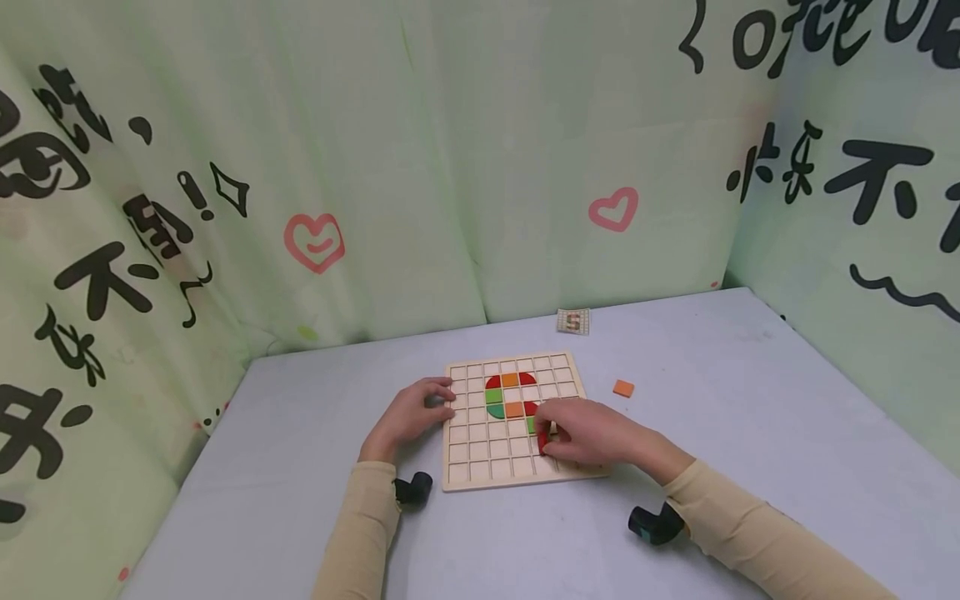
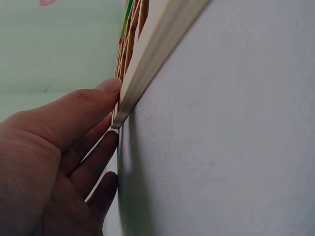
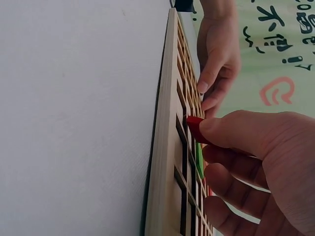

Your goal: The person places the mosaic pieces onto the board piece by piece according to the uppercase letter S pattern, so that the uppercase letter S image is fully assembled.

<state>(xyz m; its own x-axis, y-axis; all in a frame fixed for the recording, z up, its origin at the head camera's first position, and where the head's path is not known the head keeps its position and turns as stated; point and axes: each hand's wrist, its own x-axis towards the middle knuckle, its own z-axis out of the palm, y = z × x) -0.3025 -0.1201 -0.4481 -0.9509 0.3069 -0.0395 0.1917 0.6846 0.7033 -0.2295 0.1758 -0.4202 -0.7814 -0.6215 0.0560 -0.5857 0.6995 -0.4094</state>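
A wooden grid board (image 1: 478, 454) lies on the table, with red, orange and green pieces set in several cells. Between thumb and fingers, my right hand (image 1: 588, 429) pinches a red piece (image 3: 194, 127) low over the grid, just below a green square (image 1: 532, 425). Its full outline is partly covered by the fingers. My left hand (image 1: 416, 408) is at the board's left edge, thumb touching the rim and fingers loosely extended beside it, as the left wrist view shows. Orange squares (image 1: 510, 380) and a teal rounded piece (image 1: 496, 411) sit nearby in the grid.
A loose orange square (image 1: 623, 388) lies on the table right of the board. Behind the board, near the table's back edge, is a small printed card (image 1: 573, 322). A pale green curtain (image 1: 450, 167) with lettering and hearts encloses the table.
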